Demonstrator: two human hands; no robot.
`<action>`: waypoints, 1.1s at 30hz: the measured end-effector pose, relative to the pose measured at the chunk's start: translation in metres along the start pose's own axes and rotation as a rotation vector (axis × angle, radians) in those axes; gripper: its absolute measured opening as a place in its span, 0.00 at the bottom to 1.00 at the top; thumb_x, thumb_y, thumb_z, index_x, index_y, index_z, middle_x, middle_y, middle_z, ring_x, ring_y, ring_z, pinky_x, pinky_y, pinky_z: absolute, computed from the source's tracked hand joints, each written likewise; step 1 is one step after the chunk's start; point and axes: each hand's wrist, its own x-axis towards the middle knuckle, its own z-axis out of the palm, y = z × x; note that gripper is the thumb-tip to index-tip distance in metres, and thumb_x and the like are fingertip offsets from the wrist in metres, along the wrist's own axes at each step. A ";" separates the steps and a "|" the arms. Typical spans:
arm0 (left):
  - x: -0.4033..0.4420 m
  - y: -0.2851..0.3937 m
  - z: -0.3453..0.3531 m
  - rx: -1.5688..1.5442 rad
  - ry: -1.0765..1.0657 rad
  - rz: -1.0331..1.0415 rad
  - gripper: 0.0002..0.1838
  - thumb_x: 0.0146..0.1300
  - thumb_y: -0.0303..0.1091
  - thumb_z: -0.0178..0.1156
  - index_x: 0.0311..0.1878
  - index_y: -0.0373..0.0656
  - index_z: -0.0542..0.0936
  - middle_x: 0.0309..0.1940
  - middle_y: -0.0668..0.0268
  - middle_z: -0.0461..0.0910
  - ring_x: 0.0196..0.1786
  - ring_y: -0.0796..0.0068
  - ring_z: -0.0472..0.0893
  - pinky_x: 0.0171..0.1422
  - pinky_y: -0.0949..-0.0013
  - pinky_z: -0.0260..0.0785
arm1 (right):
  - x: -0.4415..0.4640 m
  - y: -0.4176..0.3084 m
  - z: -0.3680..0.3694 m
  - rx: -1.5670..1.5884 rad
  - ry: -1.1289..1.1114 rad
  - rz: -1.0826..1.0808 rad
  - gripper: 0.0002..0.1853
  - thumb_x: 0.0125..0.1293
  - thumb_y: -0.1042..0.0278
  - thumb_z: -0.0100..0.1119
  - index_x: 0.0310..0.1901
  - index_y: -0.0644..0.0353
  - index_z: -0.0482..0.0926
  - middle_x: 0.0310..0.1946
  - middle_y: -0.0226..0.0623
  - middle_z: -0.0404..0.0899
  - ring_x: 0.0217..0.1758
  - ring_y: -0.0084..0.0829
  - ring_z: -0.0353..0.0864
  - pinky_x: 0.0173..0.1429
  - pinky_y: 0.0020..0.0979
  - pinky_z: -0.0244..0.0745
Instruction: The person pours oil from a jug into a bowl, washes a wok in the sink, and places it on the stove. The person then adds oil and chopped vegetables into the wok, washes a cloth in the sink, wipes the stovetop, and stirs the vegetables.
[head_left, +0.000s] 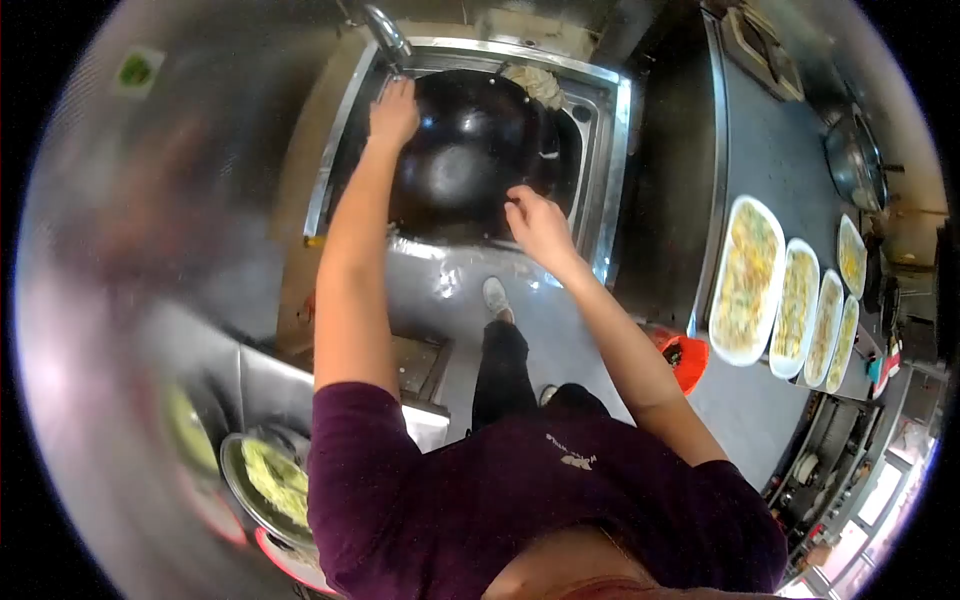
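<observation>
A large dark wok (455,160) lies in the metal sink (614,150), its surface wet and shiny. My left hand (395,115) is at the wok's upper left edge, fingers stretched towards the end of the tap (388,35); whether the fingertips touch the tap or the rim is unclear. Over the near right part of the wok is my right hand (540,226), its fingers loosely bent and apart, with nothing visible in them. A crumpled pale cloth (537,86) sits at the sink's far edge.
On the right counter (765,150) stand several white oval dishes of food (745,280) and a metal pot (855,160). An orange-red container (690,362) is below the counter's near end. At lower left, a metal bowl (234,470) holds shredded greens (275,482).
</observation>
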 end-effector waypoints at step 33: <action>0.004 0.153 0.121 -1.180 -0.742 -0.282 0.25 0.49 0.49 0.60 0.42 0.37 0.75 0.35 0.57 0.77 0.42 0.69 0.75 0.48 0.69 0.65 | 0.243 0.064 -0.050 -0.691 -0.436 -0.280 0.09 0.55 0.67 0.45 0.34 0.58 0.74 0.28 0.42 0.76 0.36 0.41 0.76 0.41 0.39 0.69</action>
